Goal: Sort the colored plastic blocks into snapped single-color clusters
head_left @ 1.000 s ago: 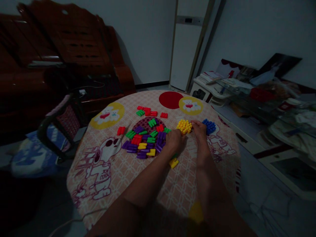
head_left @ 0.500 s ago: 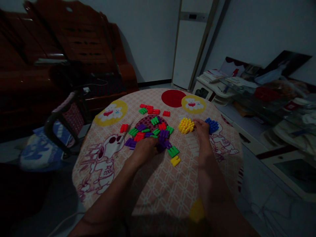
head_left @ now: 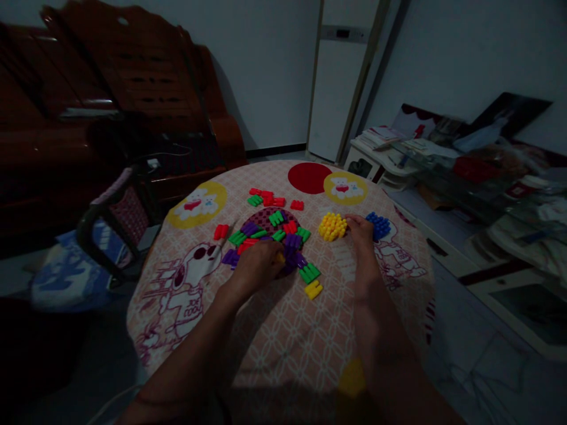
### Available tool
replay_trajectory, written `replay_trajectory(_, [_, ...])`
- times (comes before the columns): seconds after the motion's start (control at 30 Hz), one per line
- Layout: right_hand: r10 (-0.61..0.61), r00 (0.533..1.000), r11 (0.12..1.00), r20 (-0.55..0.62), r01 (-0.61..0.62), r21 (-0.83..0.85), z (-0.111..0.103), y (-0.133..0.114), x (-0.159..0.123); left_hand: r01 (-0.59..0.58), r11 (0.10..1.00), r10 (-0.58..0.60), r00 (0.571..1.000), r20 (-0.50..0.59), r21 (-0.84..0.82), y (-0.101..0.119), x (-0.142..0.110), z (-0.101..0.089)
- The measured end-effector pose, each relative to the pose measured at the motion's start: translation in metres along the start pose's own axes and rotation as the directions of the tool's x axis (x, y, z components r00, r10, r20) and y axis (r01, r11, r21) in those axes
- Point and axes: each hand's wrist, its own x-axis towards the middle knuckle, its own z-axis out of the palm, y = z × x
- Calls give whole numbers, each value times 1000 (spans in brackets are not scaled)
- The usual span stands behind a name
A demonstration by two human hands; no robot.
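My left hand is over the near side of a pile of plastic toy blocks, its fingers closed on a yellow block. Purple blocks, green blocks and red blocks lie loose around it. To the right, a cluster of joined yellow blocks rests on the table. The fingertips of my right hand are pinched at that cluster's right edge. Just beyond this hand sits a cluster of joined blue blocks. Another yellow block lies nearest to me.
A patterned cloth covers the round table. Several red blocks lie toward its far side. A chair stands close at the left, with a wooden bench behind. A cluttered cabinet runs along the right.
My left hand has shifted slightly left and down, and the yellow block in its fingers now shows more clearly. The right hand stays by the yellow cluster. The whole view has shifted a little.
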Motion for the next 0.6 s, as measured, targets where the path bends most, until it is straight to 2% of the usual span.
replay_trajectory(0.07, [-6,1000,1000,5,6,2,0,1,0,-35,992,24,995,-93,-121,10,8,-5])
replay_trajectory(0.13, [-3,1000,1000,9,3,11,0,2,1,-110,943,80,991,-107,-315,20,19,-4])
replay_trajectory(0.2, [1,1000,1000,11,-1,26,-1,3,2,-142,820,134,989,-55,-555,29,30,3])
replay_trajectory(0.3, [-5,1000,1000,9,5,29,-1,5,3,-18,579,143,986,80,-815,39,41,16])
replay_trajectory(0.37, [-15,1000,1000,9,15,8,-2,5,3,93,453,135,976,172,-887,43,44,22])
replay_trajectory(0.47, [-21,1000,1000,6,21,-23,-2,5,4,210,319,138,955,264,-924,44,43,26])
replay_trajectory(0.53, [-14,1000,1000,4,14,-26,-2,5,4,230,276,142,951,276,-933,41,43,28])
replay_trajectory(0.6, [-12,1000,1000,8,12,-18,-2,5,4,194,304,147,958,247,-933,37,45,32])
